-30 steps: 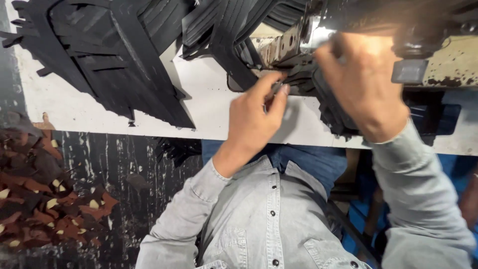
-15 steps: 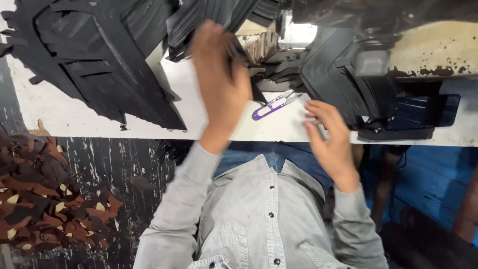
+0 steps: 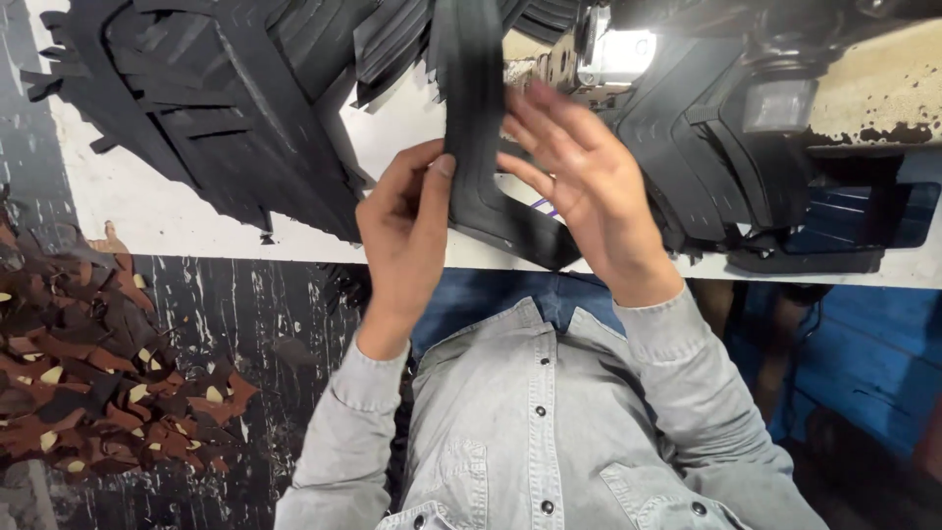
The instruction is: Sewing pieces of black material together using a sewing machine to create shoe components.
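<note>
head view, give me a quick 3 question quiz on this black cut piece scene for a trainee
1. True or false: the left hand grips the black cut piece.
2. What lies on the floor at the left? A) brown scraps B) coiled rope C) glass jars
3. Is the right hand a fist or flat with fingers spread against the piece?

Key: 1 true; 2 A; 3 flat with fingers spread.

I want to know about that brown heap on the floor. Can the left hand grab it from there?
Probably not: the left hand is up at the table, busy on the black piece; the brown scraps lie lower, off left.
</note>
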